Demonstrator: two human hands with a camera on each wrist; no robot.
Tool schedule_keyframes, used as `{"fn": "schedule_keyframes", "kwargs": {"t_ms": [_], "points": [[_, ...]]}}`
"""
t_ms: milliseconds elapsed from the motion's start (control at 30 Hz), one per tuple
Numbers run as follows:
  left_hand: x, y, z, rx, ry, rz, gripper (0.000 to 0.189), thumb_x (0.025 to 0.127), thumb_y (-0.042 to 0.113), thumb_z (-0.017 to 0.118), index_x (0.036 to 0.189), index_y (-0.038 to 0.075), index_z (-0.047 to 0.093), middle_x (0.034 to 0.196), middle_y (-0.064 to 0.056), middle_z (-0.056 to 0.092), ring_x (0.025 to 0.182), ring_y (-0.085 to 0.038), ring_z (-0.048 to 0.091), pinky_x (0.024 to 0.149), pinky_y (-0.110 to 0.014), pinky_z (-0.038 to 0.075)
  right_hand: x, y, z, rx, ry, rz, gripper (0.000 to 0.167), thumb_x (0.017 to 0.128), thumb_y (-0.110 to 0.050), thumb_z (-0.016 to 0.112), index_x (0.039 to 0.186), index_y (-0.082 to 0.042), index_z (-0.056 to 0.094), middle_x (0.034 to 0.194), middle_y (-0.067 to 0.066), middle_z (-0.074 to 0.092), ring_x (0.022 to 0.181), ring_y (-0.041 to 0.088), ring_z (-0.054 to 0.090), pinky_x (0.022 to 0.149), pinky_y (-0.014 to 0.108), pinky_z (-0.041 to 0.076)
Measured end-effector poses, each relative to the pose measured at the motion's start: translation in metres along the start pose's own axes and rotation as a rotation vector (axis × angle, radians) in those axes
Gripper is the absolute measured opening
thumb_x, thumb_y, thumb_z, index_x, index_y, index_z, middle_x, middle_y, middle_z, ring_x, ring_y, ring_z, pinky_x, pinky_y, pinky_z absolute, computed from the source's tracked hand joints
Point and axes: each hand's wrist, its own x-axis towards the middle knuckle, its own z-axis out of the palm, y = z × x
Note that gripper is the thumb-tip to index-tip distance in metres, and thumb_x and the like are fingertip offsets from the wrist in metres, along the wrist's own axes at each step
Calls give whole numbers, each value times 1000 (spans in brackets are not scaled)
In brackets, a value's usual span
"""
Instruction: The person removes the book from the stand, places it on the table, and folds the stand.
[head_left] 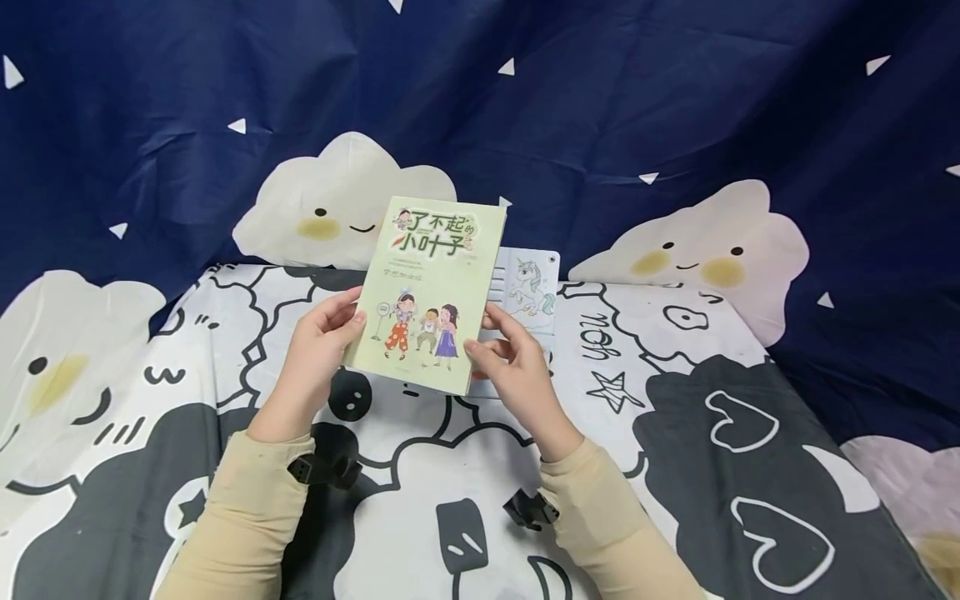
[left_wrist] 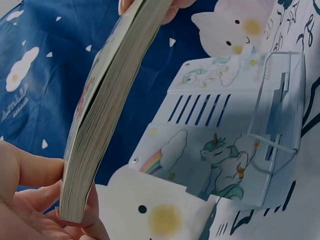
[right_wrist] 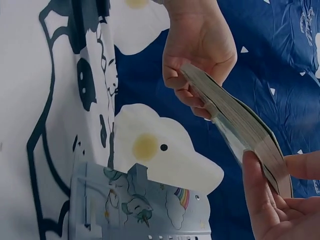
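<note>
Head view shows the left hand [head_left: 310,360] and right hand [head_left: 520,365] pinching opposite sides of the book [head_left: 431,283], before the stand [head_left: 534,292]. Should either pinch loosen, it might slip.

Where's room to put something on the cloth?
The cloth is bare right of the right sleeve, around the printed hearts, and left of the left sleeve. The middle's crowded: left hand and right hand hold the green book in front of the unicorn stand.

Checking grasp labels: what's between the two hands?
The pale green book, held at opposite side edges by the left hand and right hand; the head view shows it.
</note>
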Motion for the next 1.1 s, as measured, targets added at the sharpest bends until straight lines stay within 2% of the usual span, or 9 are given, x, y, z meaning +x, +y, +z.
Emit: {"fn": "schedule_keyframes", "kwargs": {"t_ms": [333,533,833,1100], "points": [[3,0,-13,46,1,-51,49,104,19,50,150,9,43,109,6,54,95,-3,53,78,-18,46,11,3,14,103,-25,34,59,94,0,59,149,1,39,126,17,53,74,4,60,62,23,56],[6,-3,-21,99,-4,-74,50,105,28,46,151,7,41,114,3,56,95,-3,53,80,-18,46,15,12,23,124,-53,56,60,94,1,59,150,4,36,123,17,52,72,6,59,59,22,55],[13,-12,-31,169,36,-103,58,104,40,48,146,1,46,94,12,58,77,1,57,67,-17,50,21,26,37,129,-52,79,57,93,3,60,146,9,40,120,20,56,66,6,60,53,21,54],[16,-19,-49,231,-17,-124,62,102,41,51,143,-6,44,92,9,58,77,0,58,68,-17,49,25,37,51,73,-57,85,53,94,-1,62,144,6,45,127,24,60,67,6,61,52,20,53]]}}
